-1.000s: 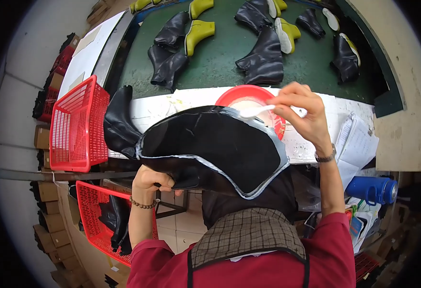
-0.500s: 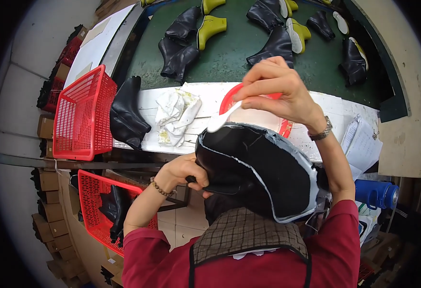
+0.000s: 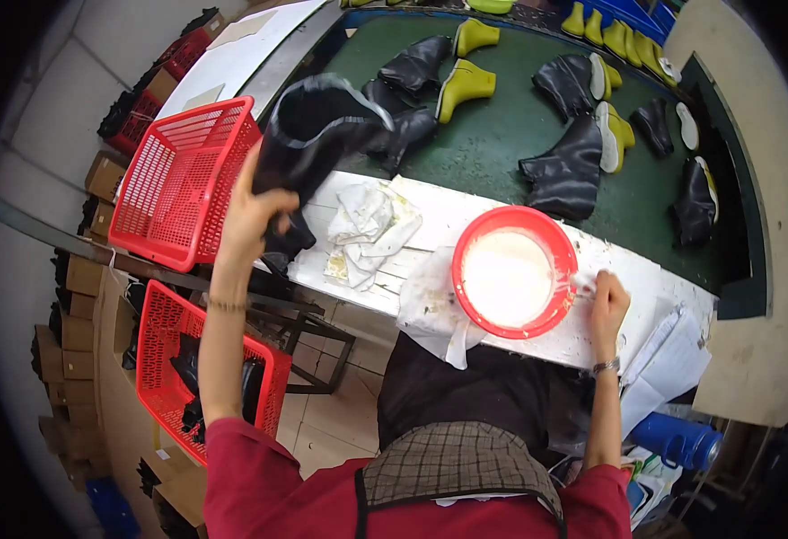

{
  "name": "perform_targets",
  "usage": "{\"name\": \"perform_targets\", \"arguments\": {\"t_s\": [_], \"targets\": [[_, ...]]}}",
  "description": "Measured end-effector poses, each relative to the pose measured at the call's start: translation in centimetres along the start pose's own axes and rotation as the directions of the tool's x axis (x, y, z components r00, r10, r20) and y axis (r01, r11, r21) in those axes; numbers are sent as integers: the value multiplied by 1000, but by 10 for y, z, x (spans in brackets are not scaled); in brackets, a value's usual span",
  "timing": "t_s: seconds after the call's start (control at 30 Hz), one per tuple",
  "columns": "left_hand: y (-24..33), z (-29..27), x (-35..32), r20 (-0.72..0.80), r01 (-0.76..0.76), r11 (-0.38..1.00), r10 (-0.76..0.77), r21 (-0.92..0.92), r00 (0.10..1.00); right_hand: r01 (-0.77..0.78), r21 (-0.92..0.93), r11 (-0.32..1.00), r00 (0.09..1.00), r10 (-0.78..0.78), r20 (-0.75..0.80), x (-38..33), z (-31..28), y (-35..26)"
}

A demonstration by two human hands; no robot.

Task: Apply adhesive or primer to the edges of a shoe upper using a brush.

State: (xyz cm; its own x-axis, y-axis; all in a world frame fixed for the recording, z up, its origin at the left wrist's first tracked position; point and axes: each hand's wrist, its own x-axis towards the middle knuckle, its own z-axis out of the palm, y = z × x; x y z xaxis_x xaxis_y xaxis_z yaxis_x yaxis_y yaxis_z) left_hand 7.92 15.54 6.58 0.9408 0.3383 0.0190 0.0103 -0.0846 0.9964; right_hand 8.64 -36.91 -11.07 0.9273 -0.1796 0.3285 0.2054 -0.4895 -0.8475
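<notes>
My left hand (image 3: 252,214), at the far left of the bench, is closed on a black boot upper (image 3: 308,135), smeared by motion, whose open edge carries a pale coating. Another black boot sits under it, partly hidden. My right hand (image 3: 607,310) is closed around a slim white plastic tool (image 3: 582,284), held at the right side of a red bowl (image 3: 501,216). White, creamy paste (image 3: 506,277) lies in the bowl, and white smears mark its right side. The tool's working end is blurred.
A crumpled white cloth (image 3: 362,220) lies left of the bowl, on the white bench (image 3: 430,211). Beyond it, a green surface (image 3: 493,126) bears black boots and yellow shoe lasts (image 3: 466,88). Red baskets (image 3: 205,202) stand at left; papers (image 3: 668,359) and a blue bottle (image 3: 677,440) at right.
My left hand has carried the boot upper from before my chest to the far left. My right hand has come down with the white tool beside the bowl, which now shows fully.
</notes>
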Motion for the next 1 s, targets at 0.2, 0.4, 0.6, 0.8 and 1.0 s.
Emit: {"name": "perform_targets", "arguments": {"t_s": [0.2, 0.4, 0.6, 0.8, 1.0], "targets": [[-29, -61, 165, 35, -309, 730, 365, 610, 930, 22, -44, 999, 999, -24, -47, -9, 15, 0], [-109, -70, 258, 134, -416, 518, 496, 747, 858, 76, -115, 990, 994, -84, -67, -11, 10, 5], [-144, -91, 271, 203, -250, 294, 179, 923, 963, 62, -134, 989, 997, -67, -38, -10, 12, 3], [-95, -77, 240, 348, -422, 408, 245, 809, 905, 49, -149, 988, 998, -54, -33, -9, 11, 6], [-49, -82, 52, 82, -341, 537, 448, 772, 890, -41, -102, 994, 999, 40, -12, -12, 12, 14]]}}
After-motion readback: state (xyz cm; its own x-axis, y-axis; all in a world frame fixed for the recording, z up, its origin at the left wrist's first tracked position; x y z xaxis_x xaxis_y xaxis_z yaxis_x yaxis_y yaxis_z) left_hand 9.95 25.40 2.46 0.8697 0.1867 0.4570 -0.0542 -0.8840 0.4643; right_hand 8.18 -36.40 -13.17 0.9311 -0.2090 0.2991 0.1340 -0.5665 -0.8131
